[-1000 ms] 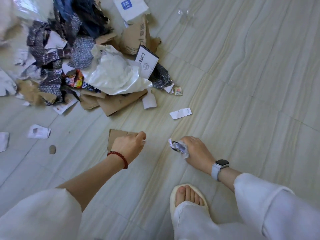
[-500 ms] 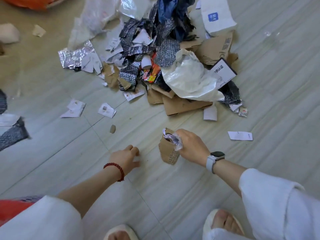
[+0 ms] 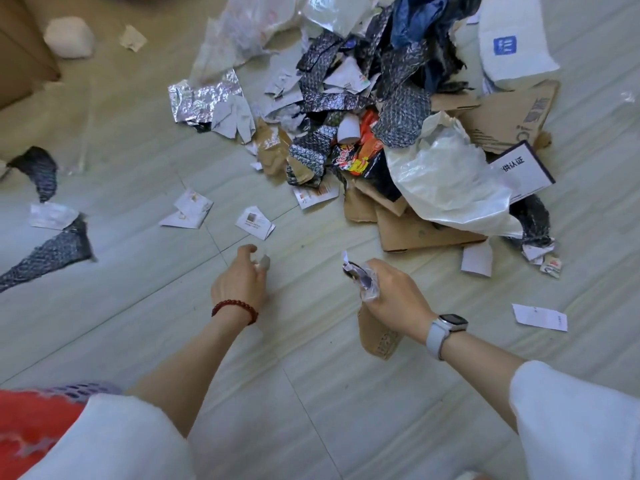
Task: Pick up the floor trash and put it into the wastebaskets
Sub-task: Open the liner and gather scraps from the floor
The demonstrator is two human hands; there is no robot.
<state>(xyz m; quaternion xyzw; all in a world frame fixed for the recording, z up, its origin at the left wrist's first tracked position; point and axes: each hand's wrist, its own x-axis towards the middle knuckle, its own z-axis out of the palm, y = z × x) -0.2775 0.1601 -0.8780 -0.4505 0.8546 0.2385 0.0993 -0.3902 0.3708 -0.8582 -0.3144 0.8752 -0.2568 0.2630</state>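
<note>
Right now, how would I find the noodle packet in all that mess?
Start at the big trash pile on the floor. Beside its large crumpled white plastic bag, on the left, lies the noodle packet. It is the only red, orange and black thing among grey foil and brown cardboard.

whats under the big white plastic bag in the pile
Brown cardboard pieces stick out from beneath the white plastic bag, and a white card with black print is tucked behind its right edge. Anything under the bag's middle is covered.

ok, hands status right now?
Left hand: pinches a small grey scrap.
Right hand: grips crumpled wrappers and a cardboard piece.
</note>
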